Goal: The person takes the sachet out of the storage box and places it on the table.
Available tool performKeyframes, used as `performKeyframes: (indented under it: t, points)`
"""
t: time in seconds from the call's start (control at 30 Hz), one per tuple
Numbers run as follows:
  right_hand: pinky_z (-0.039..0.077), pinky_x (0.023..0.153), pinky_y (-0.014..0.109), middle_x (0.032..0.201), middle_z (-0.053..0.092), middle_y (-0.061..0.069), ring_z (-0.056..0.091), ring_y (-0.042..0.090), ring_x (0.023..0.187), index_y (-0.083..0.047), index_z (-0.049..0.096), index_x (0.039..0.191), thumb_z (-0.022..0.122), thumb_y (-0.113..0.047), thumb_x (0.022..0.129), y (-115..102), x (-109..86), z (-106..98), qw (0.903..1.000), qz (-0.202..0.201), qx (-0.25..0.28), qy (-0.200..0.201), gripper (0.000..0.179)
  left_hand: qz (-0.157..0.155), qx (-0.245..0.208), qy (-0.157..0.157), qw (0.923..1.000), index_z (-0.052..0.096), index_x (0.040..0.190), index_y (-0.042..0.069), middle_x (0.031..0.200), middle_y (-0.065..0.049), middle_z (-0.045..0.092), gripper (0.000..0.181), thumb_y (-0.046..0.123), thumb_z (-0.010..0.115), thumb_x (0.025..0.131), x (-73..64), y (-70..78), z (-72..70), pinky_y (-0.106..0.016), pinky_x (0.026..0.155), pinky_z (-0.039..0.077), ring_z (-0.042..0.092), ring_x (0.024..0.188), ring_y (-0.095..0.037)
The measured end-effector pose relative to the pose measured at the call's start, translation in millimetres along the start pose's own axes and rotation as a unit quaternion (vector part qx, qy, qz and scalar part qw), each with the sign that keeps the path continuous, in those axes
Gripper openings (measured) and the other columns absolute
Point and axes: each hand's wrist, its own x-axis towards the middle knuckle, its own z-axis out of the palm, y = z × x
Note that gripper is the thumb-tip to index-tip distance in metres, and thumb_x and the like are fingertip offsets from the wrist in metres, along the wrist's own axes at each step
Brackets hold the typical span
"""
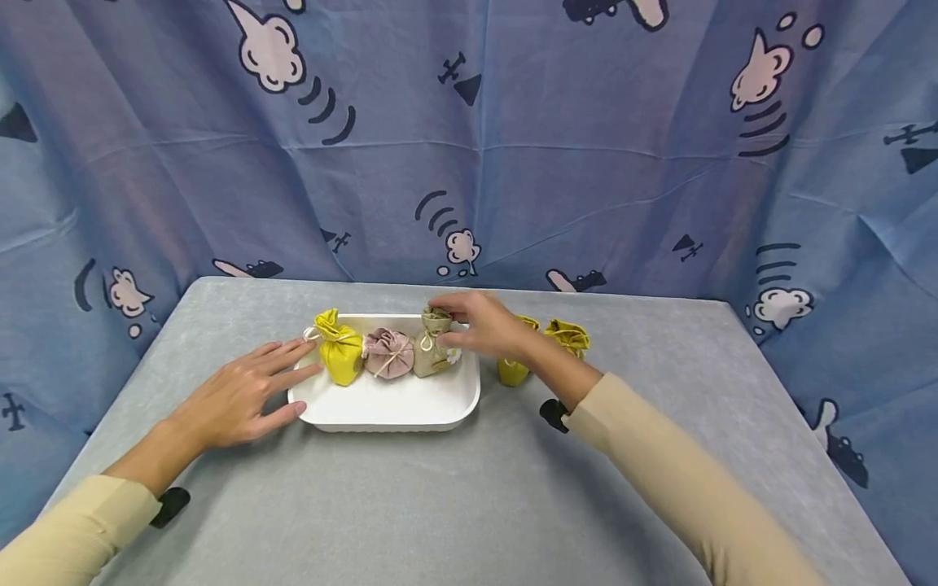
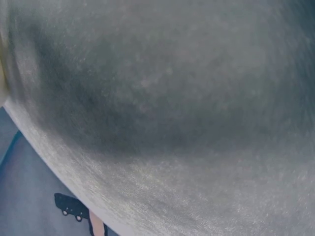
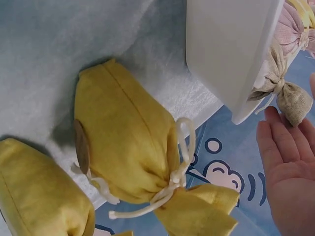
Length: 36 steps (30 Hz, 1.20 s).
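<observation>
In the head view a white tray (image 1: 388,411) holds three small drawstring pouches in a row: a yellow pouch (image 1: 341,358), a pink pouch (image 1: 389,355) lying with its gathered side up, and a beige pouch (image 1: 431,362) with a small flower. My left hand (image 1: 245,396) spreads its fingers at the tray's left rim, beside the yellow pouch. Around the top of the beige pouch is my right hand (image 1: 487,325), thumb in front and fingers behind. The right wrist view shows straight fingers (image 3: 284,140) against the tied top of the beige pouch (image 3: 294,101).
Right of the tray stand two more yellow pouches, the nearer one (image 3: 128,132) large in the right wrist view, another (image 3: 39,191) beside it. They sit under my right forearm. A patterned blue curtain (image 1: 513,163) hangs behind the grey table (image 1: 381,505).
</observation>
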Motion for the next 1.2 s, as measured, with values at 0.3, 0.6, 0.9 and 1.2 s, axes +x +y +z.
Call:
performKeyframes:
  t: [0.3,0.6,0.9,1.2]
  points:
    - [0.047,0.104,0.030,0.139,0.057,0.019,0.057,0.029,0.126,0.007,0.054,0.137,0.072,0.004,0.087,-0.2,2.5,5.4,0.9999,-0.005,-0.012,-0.001,0.053,0.004,-0.001,0.007,1.0000,0.063,0.136,0.013,0.148,-0.015,0.050,0.054,0.039,0.067,0.089,0.7,-0.4,0.7,-0.053,0.103,0.042,0.049,0.132,-0.037]
    - [0.051,0.100,0.031,0.131,0.064,0.015,0.061,0.025,0.119,0.003,0.061,0.131,0.069,0.005,0.088,-0.5,5.5,11.8,0.9985,-0.016,-0.052,-0.001,0.044,-0.003,0.001,0.000,1.0000,0.062,0.137,0.013,0.149,-0.015,0.049,0.054,0.039,0.068,0.089,0.6,0.9,-0.4,-0.051,0.106,0.040,0.048,0.133,-0.037]
    - [0.053,0.095,0.033,0.117,0.071,0.011,0.067,0.022,0.108,-0.002,0.069,0.114,0.067,0.005,0.089,-1.0,2.9,14.3,0.9982,-0.008,-0.056,0.020,0.026,-0.004,-0.001,-0.002,1.0000,0.062,0.137,0.013,0.149,-0.015,0.049,0.054,0.039,0.068,0.089,1.1,1.3,-0.5,-0.053,0.105,0.040,0.048,0.133,-0.037]
    - [0.055,0.089,0.028,0.113,0.073,0.011,0.069,0.019,0.102,0.000,0.071,0.112,0.067,0.007,0.089,-0.3,-1.6,14.0,0.9985,-0.012,-0.037,0.040,0.024,0.002,-0.001,0.003,1.0000,0.062,0.137,0.012,0.149,-0.015,0.049,0.054,0.039,0.067,0.090,0.3,0.5,-0.5,-0.051,0.105,0.040,0.048,0.133,-0.036]
